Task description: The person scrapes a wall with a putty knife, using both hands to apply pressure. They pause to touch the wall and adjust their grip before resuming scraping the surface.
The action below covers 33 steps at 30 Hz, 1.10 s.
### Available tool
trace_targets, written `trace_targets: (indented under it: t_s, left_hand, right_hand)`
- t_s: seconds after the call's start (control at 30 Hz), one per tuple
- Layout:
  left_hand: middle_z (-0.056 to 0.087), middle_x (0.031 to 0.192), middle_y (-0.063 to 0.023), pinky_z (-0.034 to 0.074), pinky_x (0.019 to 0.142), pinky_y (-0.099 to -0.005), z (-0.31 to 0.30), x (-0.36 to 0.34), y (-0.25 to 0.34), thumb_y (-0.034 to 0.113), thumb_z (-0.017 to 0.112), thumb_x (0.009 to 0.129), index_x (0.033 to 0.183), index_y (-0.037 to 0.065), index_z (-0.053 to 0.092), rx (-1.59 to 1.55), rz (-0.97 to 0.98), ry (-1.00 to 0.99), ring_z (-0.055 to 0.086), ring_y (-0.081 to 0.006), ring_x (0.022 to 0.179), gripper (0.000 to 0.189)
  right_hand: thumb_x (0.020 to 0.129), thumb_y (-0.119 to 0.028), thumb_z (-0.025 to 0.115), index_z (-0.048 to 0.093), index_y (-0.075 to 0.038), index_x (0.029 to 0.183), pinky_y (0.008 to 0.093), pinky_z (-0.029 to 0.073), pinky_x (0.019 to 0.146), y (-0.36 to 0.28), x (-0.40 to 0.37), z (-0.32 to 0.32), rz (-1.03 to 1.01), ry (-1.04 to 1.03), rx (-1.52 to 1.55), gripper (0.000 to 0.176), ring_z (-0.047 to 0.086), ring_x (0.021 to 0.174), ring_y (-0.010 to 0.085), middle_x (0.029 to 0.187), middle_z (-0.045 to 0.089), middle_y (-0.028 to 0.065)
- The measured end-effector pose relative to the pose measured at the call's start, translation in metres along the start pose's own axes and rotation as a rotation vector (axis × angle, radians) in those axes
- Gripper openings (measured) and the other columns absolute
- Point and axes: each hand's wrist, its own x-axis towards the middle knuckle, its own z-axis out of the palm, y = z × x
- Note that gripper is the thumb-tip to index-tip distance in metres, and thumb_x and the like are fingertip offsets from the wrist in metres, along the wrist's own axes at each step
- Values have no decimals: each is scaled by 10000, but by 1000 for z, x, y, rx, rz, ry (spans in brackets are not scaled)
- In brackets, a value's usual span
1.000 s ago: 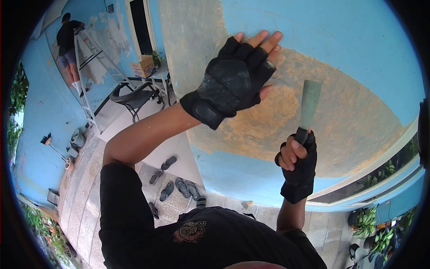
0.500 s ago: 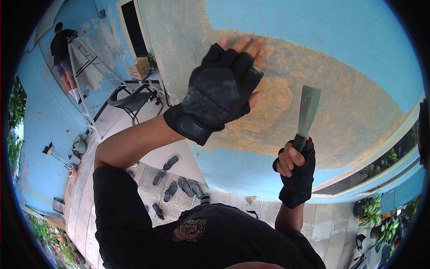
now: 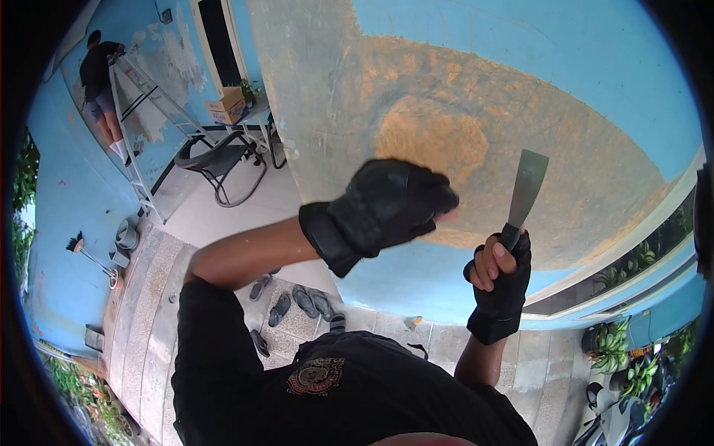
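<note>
In the head view, my left hand [image 3: 394, 207], in a black fingerless glove, is in front of the wall's bare patch with its fingers curled in. The fingertips are mostly hidden and slightly blurred, and nothing shows in them. My right hand [image 3: 500, 276], gloved the same way, is wrapped round the dark handle of a putty knife [image 3: 529, 189]. Its wide flat blade points up and overlaps the scraped wall patch [image 3: 580, 171] in this view. This patch is grey and tan with a rough orange-brown area, bordered by blue paint [image 3: 520, 37].
Another person [image 3: 100, 82] stands on a stepladder [image 3: 134, 126] by the far wall. A black chair [image 3: 216, 160] and a cardboard box [image 3: 226, 106] are near it. Several sandals [image 3: 303, 301] lie on the paved floor below my left arm. Potted plants [image 3: 611, 346] stand at the right.
My left hand has come down off the upper wall patch, and its spread fingers have curled in. My right hand with the putty knife has shifted slightly right and down.
</note>
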Motion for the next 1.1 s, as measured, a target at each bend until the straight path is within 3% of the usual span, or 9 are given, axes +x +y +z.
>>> trace_targets:
  t_s: [0.23, 0.37, 0.53, 0.57, 0.6, 0.77, 0.87, 1.0, 1.1]
  left_hand:
    - [586, 639, -54, 469, 546, -353, 35, -40, 19, 230, 678, 932, 946, 71, 671, -371, -299, -46, 578, -257, 524, 160]
    - [661, 984, -96, 518, 726, -320, 62, -65, 26, 286, 634, 970, 1309, 48, 553, -1199, -793, 72, 643, -182, 825, 422]
    - [428, 1486, -206, 394, 1104, -434, 123, -91, 56, 599, 444, 980, 1503, 16, 299, -2176, -775, 465, 487, -296, 1330, 796]
    - [354, 1535, -214, 308, 1165, -448, 130, -90, 77, 687, 372, 956, 1545, 33, 193, -2182, -822, 466, 419, -306, 1390, 898]
    - [329, 1547, -214, 291, 1172, -438, 133, -90, 101, 704, 384, 941, 1562, 40, 130, -2023, -715, 456, 382, -296, 1414, 944]
    - [338, 1545, -190, 309, 1155, -485, 110, -122, 104, 678, 419, 941, 1553, 43, 144, -2035, -723, 381, 365, -299, 1422, 924]
    - [331, 1562, -138, 312, 1160, -418, 121, -144, 80, 694, 372, 949, 1552, 46, 168, -1918, -974, 526, 360, -246, 1426, 909]
    - [392, 1519, -110, 307, 1148, -386, 109, -136, 129, 578, 407, 1000, 1538, 26, 243, -1840, -890, 634, 391, -218, 1391, 788]
    - [528, 1372, -131, 458, 998, -341, 75, -173, 128, 308, 470, 1024, 1359, -22, 510, -1652, -930, 196, 546, -208, 1206, 472]
  right_hand:
    - [918, -30, 573, 482, -169, 1228, 222, 315, 358, 0, -12, -3, -19, 29, -11, 352, 373, 385, 78, 570, 424, -3]
    - [918, -20, 569, 423, -142, 1395, 209, 312, 380, 13, -21, 2, -53, 110, -93, 514, 376, 409, 70, 616, 438, -3]
    - [867, -39, 665, 516, -116, 1434, 306, 512, 641, 53, -19, 20, -636, 41, -1446, 592, 628, 649, 210, 770, 618, 68]
    - [849, -40, 670, 524, -146, 1432, 335, 513, 645, 69, -8, 23, -846, -65, -1432, 610, 649, 676, 248, 815, 645, 99]
    - [876, -52, 643, 539, -160, 1421, 337, 510, 624, 71, -10, 21, -574, -150, -1524, 566, 646, 662, 263, 781, 636, 103]
    - [808, 3, 649, 519, -136, 1441, 315, 506, 592, 76, -2, 23, -702, 294, -1417, 661, 632, 648, 167, 723, 595, 47]
    - [814, -18, 646, 522, -138, 1436, 327, 518, 605, 99, -31, 34, -785, 56, -1481, 646, 653, 662, 177, 728, 610, 75]
    - [854, -34, 624, 546, -111, 1411, 309, 508, 621, 129, -29, 16, -418, 237, -1366, 568, 632, 651, 158, 853, 688, 131]
    - [928, -11, 586, 526, -74, 1419, 295, 522, 755, 126, -32, -2, -588, 351, -1448, 498, 679, 854, 171, 1092, 720, 126]
